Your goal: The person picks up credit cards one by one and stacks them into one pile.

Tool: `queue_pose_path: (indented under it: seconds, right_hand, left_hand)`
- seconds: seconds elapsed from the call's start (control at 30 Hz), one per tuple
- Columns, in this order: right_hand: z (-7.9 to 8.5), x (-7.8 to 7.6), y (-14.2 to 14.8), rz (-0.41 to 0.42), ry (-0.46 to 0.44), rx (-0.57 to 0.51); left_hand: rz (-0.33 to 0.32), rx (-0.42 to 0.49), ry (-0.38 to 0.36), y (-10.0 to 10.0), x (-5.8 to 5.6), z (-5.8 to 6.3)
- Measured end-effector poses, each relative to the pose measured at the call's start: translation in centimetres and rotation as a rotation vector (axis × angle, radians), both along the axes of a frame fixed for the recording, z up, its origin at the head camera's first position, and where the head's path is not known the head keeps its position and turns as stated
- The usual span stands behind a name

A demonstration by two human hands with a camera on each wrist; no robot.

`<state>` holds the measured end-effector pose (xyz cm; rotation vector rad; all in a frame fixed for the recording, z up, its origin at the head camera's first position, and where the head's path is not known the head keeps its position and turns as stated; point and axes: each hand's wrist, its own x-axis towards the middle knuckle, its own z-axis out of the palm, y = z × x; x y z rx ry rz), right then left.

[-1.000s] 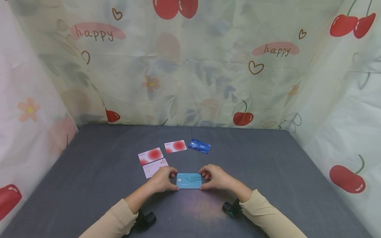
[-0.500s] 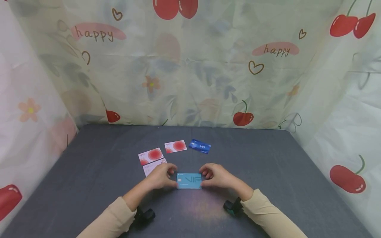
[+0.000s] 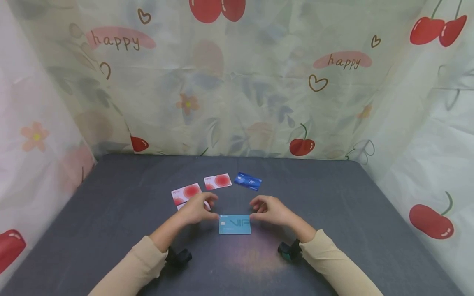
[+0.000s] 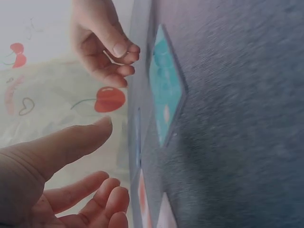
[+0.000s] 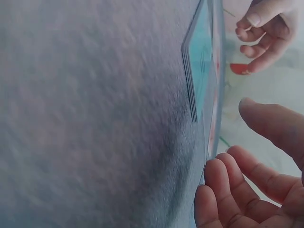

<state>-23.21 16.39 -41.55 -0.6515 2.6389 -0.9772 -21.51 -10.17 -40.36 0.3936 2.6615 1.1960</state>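
Note:
A light-blue VIP card (image 3: 235, 225) lies flat on the dark table in the head view. Its layered edge in the right wrist view shows a small stack of cards (image 5: 199, 66). My left hand (image 3: 196, 209) hovers at the stack's upper left, thumb and fingers spread apart and holding nothing. On the other side, my right hand (image 3: 273, 211) is raised near the upper right corner, also with nothing in it. Both wrist views show a gap between the hands and the blue card (image 4: 166, 85). Behind my left hand, a pale pink card (image 3: 180, 206) is mostly hidden.
A pink card with red circles (image 3: 185, 193) lies beyond my left hand. Farther back are a similar pink-and-red card (image 3: 217, 181) and a dark-blue VIP card (image 3: 247, 181). A patterned curtain (image 3: 237, 115) stands behind the dark table (image 3: 314, 185).
Both hands have let go of the blue card stack's sides and moved up and away from it. The left hand now covers more of the pale pink card. The stack stays in place.

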Motion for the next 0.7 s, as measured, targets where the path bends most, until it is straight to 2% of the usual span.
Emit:
queue_pose_path:
  seconds: [0.17,0.3,0.5,0.7]
  right_hand:
    - [0.1,-0.8,0.3,-0.022,0.032,-0.009]
    - [0.0,-1.5,0.5,-0.035,0.04,-0.021]
    - [-0.2,-2.4,0.9,-0.083,0.039,-0.032]
    - [-0.3,-3.3,1.4,-0.138,0.046,-0.048]
  left_hand:
    - [-0.018,0.015,0.03,0.2,-1.2,0.6]
    - [-0.015,0.028,0.013,0.4,-2.1,1.0]
    - [-0.017,0.021,0.048,0.5,-3.4,1.1]
    - [0.005,0.011,0.016,0.7,-4.4,1.1]
